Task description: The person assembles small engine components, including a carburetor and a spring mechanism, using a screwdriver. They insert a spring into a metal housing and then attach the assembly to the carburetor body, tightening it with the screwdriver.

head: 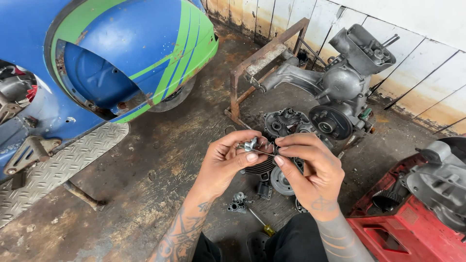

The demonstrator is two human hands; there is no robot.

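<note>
My left hand [225,162] and my right hand [310,167] meet in the middle of the view, both pinching a small metal part with a coil spring [259,144] on a thin rod. The left fingers hold the silver fitting at its left end; the right fingers grip the spring end. Below the hands, on the dirty floor, lie a finned cylinder [259,167], a round grey disc [280,182], a small carburettor-like part [238,203] and a screwdriver with a yellow handle [259,224].
A blue and green scooter body [121,53] stands at the left over a checker plate [58,165]. A grey engine [340,82] rests by a rusty metal frame [257,63] against the tiled wall. A red tray [407,228] with engine parts sits at the right.
</note>
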